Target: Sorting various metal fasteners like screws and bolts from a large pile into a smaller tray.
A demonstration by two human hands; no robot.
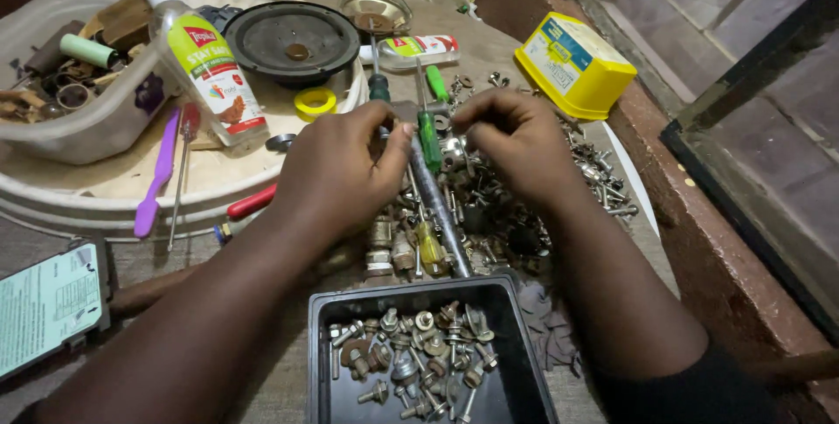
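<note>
Together, left hand and right hand pick through screws.

A yellow box, a speaker cone, a plastic bottle and a purple toothbrush lie around.

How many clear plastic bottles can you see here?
2: one tall bottle leaning in the round tray, one small bottle lying beyond the hands. Others may be hidden.
</note>
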